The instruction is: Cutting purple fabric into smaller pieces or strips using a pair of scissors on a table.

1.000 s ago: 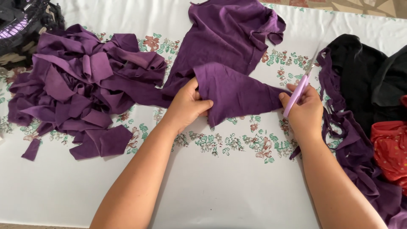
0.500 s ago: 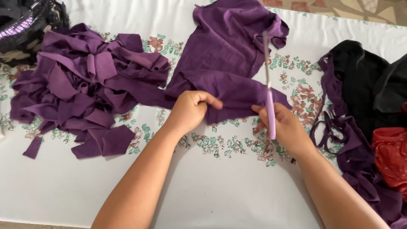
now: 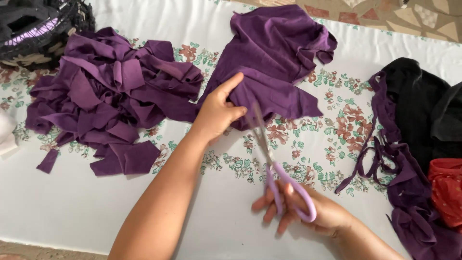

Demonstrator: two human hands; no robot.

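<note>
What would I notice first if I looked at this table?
Probably all the purple: a big heap of cut purple strips at the left. In the middle, the left hand pinches a large purple cloth while the right hand aims lilac-handled scissors at its edge. Black clothes lie at the right.

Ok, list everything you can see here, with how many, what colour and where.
purple garment: one, purple, top centre, edge pinched by left hand
cut strips: a heap, purple, left
scissors: one, lilac handles, centre, blades at the garment's edge
black cloth: one pile, black, right
trimmings: several, purple, right, by the black cloth
red cloth: one, red, right edge
dark bag: one, black, top left
tablecloth: one, white with floral print, underneath
left hand: holds garment
right hand: holds scissors
</note>
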